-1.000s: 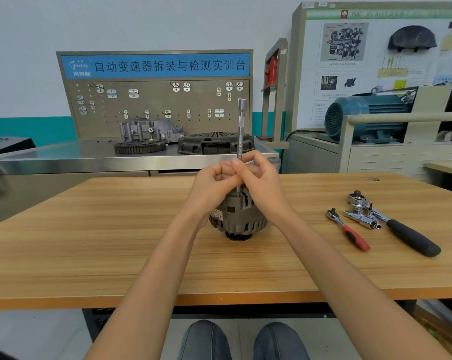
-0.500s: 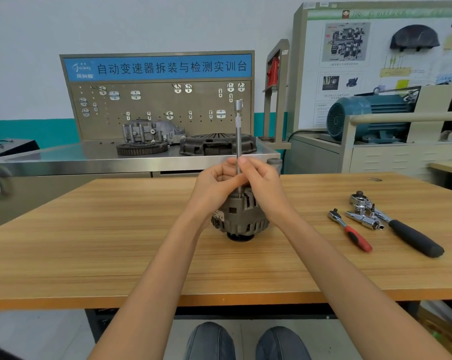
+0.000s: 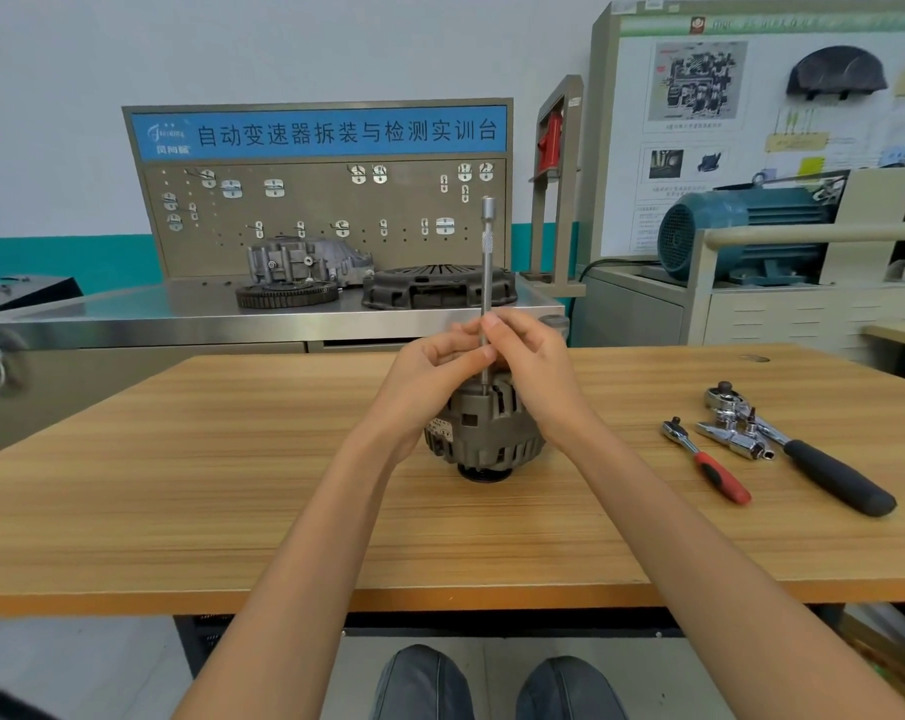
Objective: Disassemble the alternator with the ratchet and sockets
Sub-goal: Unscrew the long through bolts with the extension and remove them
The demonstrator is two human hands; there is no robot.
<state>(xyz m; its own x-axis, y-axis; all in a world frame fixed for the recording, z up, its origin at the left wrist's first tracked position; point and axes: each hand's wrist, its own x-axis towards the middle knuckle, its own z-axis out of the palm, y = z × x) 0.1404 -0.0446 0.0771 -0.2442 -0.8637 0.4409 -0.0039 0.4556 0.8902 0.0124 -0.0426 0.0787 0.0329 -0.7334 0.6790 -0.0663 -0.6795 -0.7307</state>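
Both hands, left (image 3: 429, 374) and right (image 3: 531, 366), pinched the slim chrome extension bar (image 3: 487, 283) upright on the grey finned alternator (image 3: 484, 433) mid-worktop (image 3: 180, 485); keeping it vertical should seat it squarely.

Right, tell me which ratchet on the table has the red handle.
The smaller ratchet, lying nearest the alternator. Its grip is red and black; the larger ratchet to its right has an all-black handle.

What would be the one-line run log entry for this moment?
phase: loosening by hand | left hand + right hand: pinch extension bar | bar: upright on alternator | ratchets: idle
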